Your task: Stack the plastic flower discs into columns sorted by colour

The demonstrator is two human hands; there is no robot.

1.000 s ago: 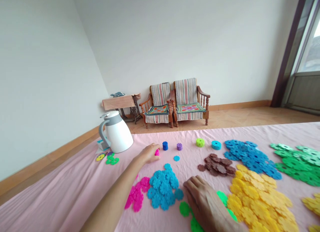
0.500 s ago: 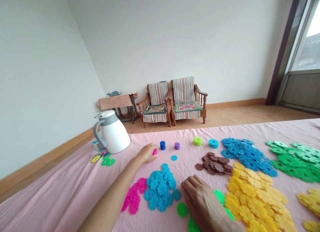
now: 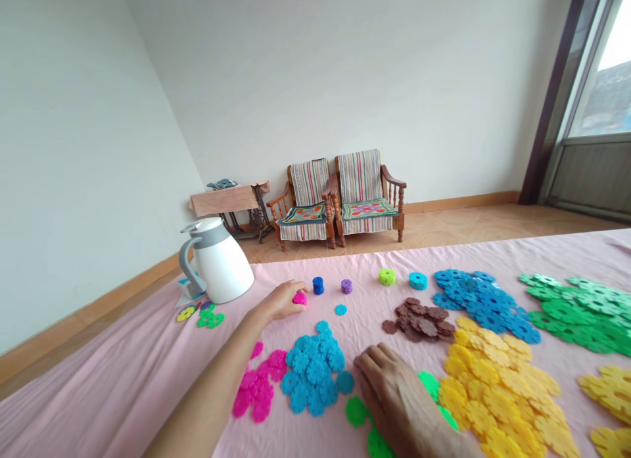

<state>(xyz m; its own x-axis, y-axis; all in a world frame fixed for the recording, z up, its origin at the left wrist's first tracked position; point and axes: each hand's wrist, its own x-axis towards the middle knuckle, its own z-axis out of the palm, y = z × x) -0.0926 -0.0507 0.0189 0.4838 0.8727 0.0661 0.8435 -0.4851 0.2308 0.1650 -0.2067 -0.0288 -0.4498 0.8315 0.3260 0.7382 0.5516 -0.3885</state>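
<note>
My left hand [image 3: 282, 301] rests on the pink cloth with its thumb and fingers closed around a small stack of pink flower-shaped plastic discs [image 3: 300, 298]. Just to the right of it stand a dark blue stack [image 3: 318, 286] and a purple stack [image 3: 346, 286]. Between two green discs [image 3: 355, 411] and a yellow pile [image 3: 493, 392], my right hand [image 3: 394, 386] lies palm down, fingers loosely extended and side by side. What lies under its palm is hidden. A light-blue pile [image 3: 315, 369] and loose pink discs [image 3: 259, 386] lie between my arms.
A white jug [image 3: 224, 264] stands at the left, several loose discs beside it. Lime [image 3: 387, 277] and turquoise [image 3: 418, 280] stacks stand near the far edge. Brown [image 3: 424, 320], blue [image 3: 486, 303] and green [image 3: 582, 313] piles lie rightward. Two wooden armchairs [image 3: 369, 182] stand beyond.
The pink stack now shows more fully at my left fingertips and stands on the cloth. My right hand keeps its place. The whole view has shifted slightly.
</note>
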